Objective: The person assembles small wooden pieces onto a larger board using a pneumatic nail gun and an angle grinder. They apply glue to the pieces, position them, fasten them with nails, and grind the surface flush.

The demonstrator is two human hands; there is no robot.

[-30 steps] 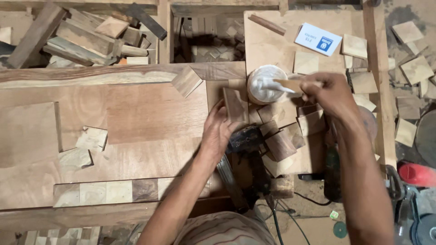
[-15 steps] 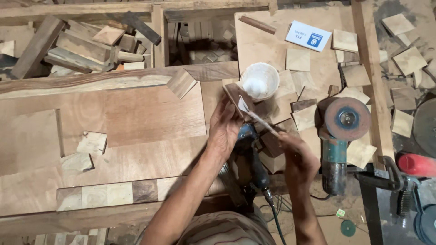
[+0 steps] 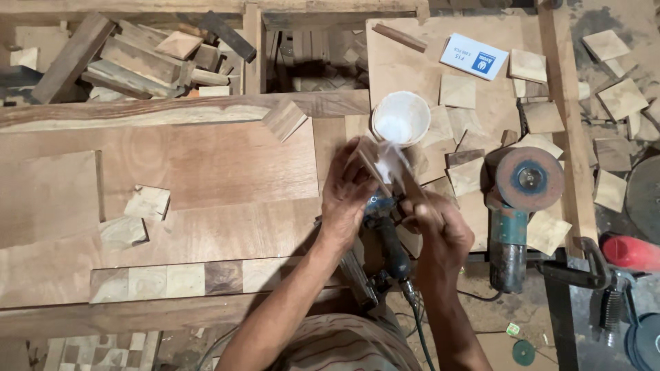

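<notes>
Spreading white glue: left hand (image 3: 347, 196) pinches small brown wooden tile (image 3: 371, 159) | right hand (image 3: 440, 230) grips thin stick (image 3: 405, 180) | round white glue cup (image 3: 401, 118) just beyond fingertips | risk: smeared fingers could let tile slip, cup tip.

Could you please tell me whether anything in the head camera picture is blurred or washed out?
In the head view, the right hand and the white smear on the wood piece are motion-blurred; the white cup is bright, nearly washed out; the left hand and angle grinder look sharp.
</notes>
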